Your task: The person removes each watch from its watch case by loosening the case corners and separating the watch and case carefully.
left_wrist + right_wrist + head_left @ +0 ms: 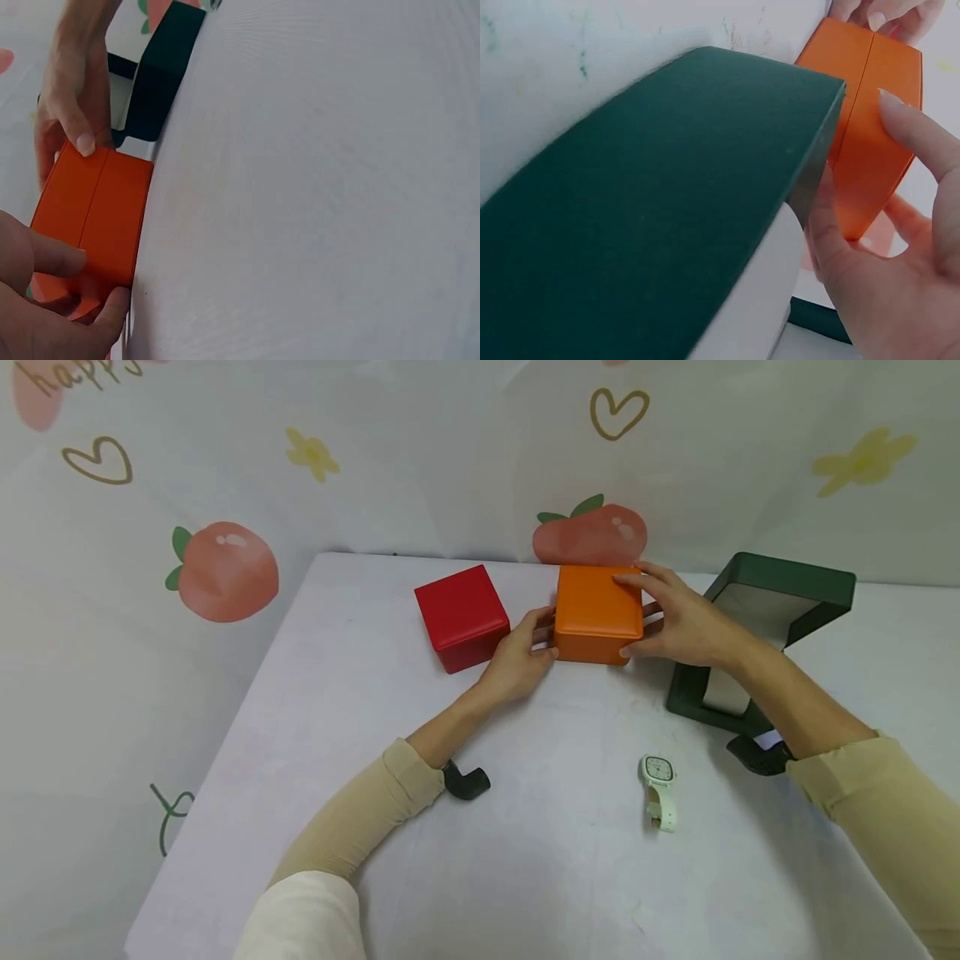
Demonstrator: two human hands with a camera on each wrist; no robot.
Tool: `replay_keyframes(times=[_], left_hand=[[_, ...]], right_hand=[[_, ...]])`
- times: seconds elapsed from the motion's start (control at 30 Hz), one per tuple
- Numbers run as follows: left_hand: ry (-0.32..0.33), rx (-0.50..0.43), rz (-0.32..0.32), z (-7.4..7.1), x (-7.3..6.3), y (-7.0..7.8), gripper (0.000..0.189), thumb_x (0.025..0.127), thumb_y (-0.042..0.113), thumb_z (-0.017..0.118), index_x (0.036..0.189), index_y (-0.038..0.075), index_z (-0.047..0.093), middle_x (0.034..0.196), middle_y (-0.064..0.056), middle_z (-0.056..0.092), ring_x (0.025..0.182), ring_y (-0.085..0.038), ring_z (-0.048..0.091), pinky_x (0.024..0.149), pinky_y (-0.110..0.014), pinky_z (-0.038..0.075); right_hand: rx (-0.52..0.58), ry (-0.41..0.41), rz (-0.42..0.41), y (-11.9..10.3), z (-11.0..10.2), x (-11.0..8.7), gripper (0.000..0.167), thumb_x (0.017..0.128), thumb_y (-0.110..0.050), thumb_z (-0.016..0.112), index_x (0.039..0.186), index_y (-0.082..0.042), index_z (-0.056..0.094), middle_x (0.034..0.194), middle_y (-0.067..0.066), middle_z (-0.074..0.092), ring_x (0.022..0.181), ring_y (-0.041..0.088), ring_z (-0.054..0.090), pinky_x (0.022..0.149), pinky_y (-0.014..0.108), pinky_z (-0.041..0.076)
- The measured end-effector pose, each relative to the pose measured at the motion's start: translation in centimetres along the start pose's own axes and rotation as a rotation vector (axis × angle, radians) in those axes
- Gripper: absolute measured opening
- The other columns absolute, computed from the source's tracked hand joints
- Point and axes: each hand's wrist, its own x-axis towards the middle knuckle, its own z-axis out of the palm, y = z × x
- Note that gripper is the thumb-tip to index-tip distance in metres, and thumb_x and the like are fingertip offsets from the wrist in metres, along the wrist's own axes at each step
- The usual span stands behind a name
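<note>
A closed orange box (598, 602) with a seam round its sides stands near the back of the table. My left hand (517, 660) grips its left side, thumb at the lower front corner. On the opposite side my right hand (675, 622) holds it, with one finger over the lid's top and the thumb at the front right corner. Both hands also show at the orange box (90, 217) in the left wrist view. In the right wrist view, the fingers of my right hand (900, 277) spread around the box's end.
Left of the orange box stands a closed red box (461, 614). To the right, a dark green box (795, 572) stands with its lid raised, partly behind my right forearm. A pale green watch (658, 789) lies on the white table (525, 860) nearer me. A printed cloth hangs behind.
</note>
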Motion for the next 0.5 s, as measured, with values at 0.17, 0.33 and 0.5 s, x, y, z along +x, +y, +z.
replay_keyframes(times=[0.17,0.33,0.5], left_hand=[[0.022,-0.023,-0.006,0.12,-0.08,-0.01,0.057,0.1,0.005,0.056,0.152,0.011,0.035,0.151,-0.004,0.045,0.132,-0.015,0.05,0.103,-0.024,0.046],[0.049,-0.042,0.002,0.24,-0.16,-0.15,0.055,0.099,0.005,0.057,0.151,0.01,0.039,0.15,-0.004,0.047,0.132,-0.016,0.051,0.101,-0.024,0.047],[0.059,-0.032,0.016,0.21,-0.22,-0.17,0.054,0.098,0.005,0.058,0.149,0.008,0.041,0.149,-0.005,0.049,0.131,-0.017,0.053,0.1,-0.024,0.048]], right_hand=[[-0.007,-0.024,0.009,0.08,0.0,-0.01,0.093,0.082,-0.01,0.082,0.157,-0.009,0.028,0.166,0.008,0.002,0.116,0.038,0.052,0.097,0.049,0.05],[0.029,-0.027,0.004,0.49,0.03,-0.02,0.092,0.083,-0.01,0.081,0.157,-0.012,0.028,0.167,0.004,0.003,0.117,0.037,0.051,0.097,0.046,0.05],[0.029,-0.037,0.023,0.55,-0.01,0.04,0.092,0.084,-0.013,0.081,0.158,-0.014,0.026,0.167,0.005,0.0,0.119,0.037,0.049,0.099,0.049,0.049]])
